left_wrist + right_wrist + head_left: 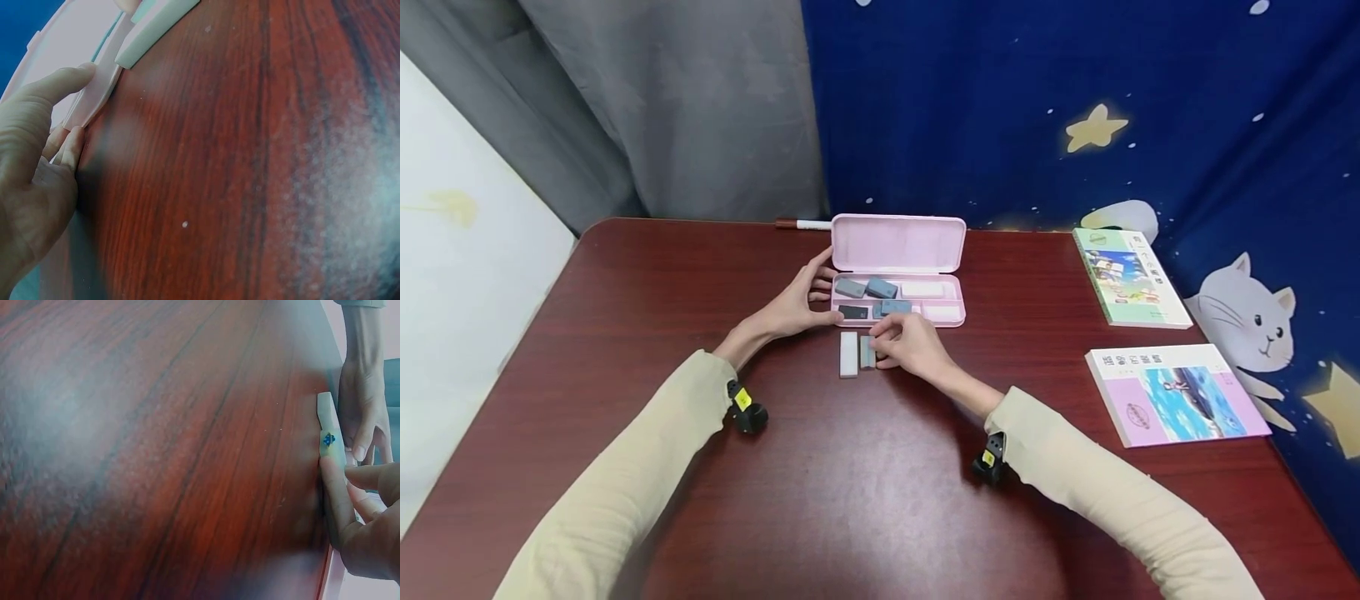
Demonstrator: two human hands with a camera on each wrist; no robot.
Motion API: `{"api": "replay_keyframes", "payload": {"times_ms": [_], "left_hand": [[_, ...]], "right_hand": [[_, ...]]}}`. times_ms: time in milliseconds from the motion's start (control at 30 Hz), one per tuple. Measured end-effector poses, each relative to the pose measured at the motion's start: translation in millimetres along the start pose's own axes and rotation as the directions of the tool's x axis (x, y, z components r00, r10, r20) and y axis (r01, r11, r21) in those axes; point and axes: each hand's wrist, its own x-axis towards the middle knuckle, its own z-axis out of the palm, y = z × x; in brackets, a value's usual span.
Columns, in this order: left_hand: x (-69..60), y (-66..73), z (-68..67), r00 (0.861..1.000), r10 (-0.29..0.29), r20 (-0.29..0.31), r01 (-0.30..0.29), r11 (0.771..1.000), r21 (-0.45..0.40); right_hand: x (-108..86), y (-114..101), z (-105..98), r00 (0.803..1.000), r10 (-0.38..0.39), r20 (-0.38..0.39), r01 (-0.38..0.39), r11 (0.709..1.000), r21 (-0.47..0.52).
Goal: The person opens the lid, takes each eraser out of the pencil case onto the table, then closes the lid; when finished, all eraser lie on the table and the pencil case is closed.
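A pink case [898,243] lies with its lid raised, its compartments holding several grey, blue and white blocks. My left hand [790,308] grips the case's left end, thumb at the near corner; in the left wrist view the thumb of this hand [37,144] lies over the pink rim [100,94]. Just in front of the case, a white block [848,355] stands beside a grey-green block [867,352]. My right hand [913,346] pinches the grey-green block at its right side. In the right wrist view, fingertips of this hand [369,512] touch the block with a blue mark [329,440].
A brown-and-white marker [805,224] lies behind the case at the table's back edge. Two books, one green [1131,279] and one purple [1180,396], lie on the right of the dark red table [850,500]. Grey and blue curtains hang behind.
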Motion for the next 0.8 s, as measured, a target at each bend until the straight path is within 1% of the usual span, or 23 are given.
{"api": "replay_keyframes", "payload": {"times_ms": [167, 633, 800], "left_hand": [[2.2, -0.2, 1.2, 1.0, 0.002, 0.001, -0.002, 1.0, 0.0], [1.9, 1.1, -0.3, 1.0, 0.003, 0.0, -0.003, 1.0, -0.005], [2.2, -0.4, -1.0, 1.0, 0.001, 0.0, -0.001, 1.0, 0.002]], "right_hand": [[-1.3, 1, -4, 1.0, 0.001, 0.013, -0.001, 1.0, 0.002], [0.2, -1, -6, 0.999, 0.004, 0.037, -0.004, 1.0, 0.007], [1.2, -4, -12, 0.999, 0.004, 0.039, -0.005, 1.0, 0.007]]}}
